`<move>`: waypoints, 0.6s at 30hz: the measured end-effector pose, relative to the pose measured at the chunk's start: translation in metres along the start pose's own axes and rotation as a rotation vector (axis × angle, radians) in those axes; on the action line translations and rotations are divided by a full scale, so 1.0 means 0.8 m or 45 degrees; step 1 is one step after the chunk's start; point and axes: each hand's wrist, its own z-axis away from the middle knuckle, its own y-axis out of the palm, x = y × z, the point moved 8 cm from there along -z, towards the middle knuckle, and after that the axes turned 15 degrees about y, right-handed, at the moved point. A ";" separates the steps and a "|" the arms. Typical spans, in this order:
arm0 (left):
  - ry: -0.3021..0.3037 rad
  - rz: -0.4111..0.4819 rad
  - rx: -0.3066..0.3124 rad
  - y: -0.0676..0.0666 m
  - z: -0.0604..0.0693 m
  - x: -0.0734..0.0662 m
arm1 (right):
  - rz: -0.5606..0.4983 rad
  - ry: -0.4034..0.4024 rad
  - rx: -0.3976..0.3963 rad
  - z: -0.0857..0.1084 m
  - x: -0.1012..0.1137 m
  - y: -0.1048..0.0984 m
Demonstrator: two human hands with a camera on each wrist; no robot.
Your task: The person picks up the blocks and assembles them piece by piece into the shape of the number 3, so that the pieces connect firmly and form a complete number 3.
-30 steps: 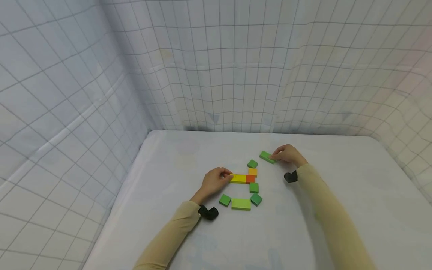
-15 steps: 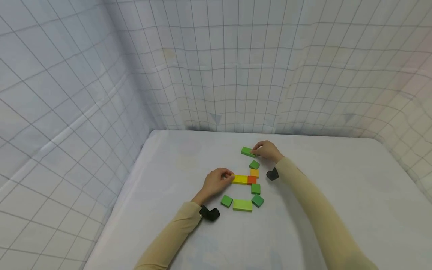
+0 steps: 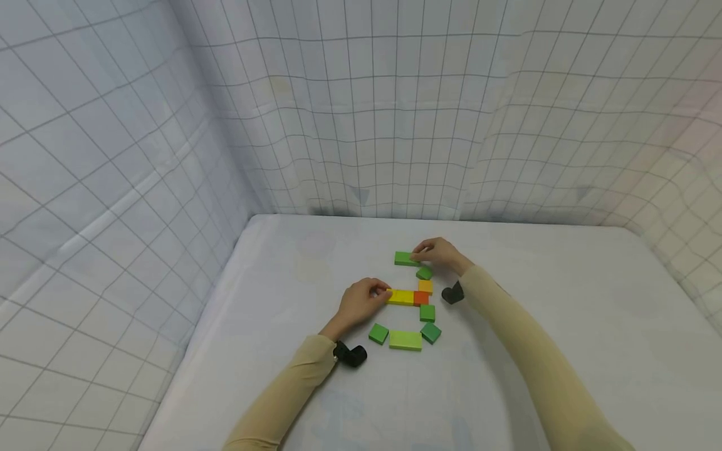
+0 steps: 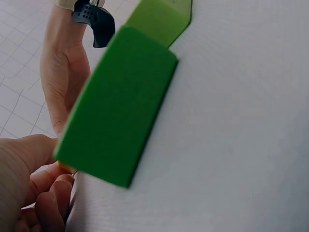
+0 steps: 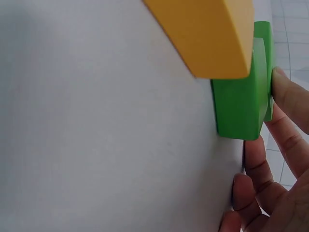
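My right hand (image 3: 440, 252) pinches the right end of a long green block (image 3: 403, 258) at the far end of a block figure on the table. Just in front of it lies a small green block (image 3: 424, 273), then an orange block (image 3: 425, 287). My left hand (image 3: 360, 302) holds the left end of a yellow block (image 3: 402, 297), which lies against a red-orange block (image 3: 421, 298). In the left wrist view a green block (image 4: 118, 106) hides most of the held yellow one. The right wrist view shows thumb and fingers around the green block (image 5: 270, 58), partly hidden.
Nearer me lie a green block (image 3: 427, 313), a dark green block (image 3: 431, 332), a lime block (image 3: 405, 340) and another green block (image 3: 378, 334). The white-covered table (image 3: 299, 401) is bordered by a checked cloth (image 3: 361, 119) behind and at the sides.
My right hand has carried the long green block leftward from the right, and turned it from slanted to nearly level above the small green block. The left hand stays at the yellow block.
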 end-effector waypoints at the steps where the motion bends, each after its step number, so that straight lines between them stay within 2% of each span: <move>1: -0.005 0.000 0.002 0.001 0.000 0.001 | 0.002 -0.001 0.003 0.000 -0.001 0.001; 18: -0.013 0.008 -0.002 0.001 0.000 0.002 | 0.043 0.007 0.015 -0.005 -0.011 0.006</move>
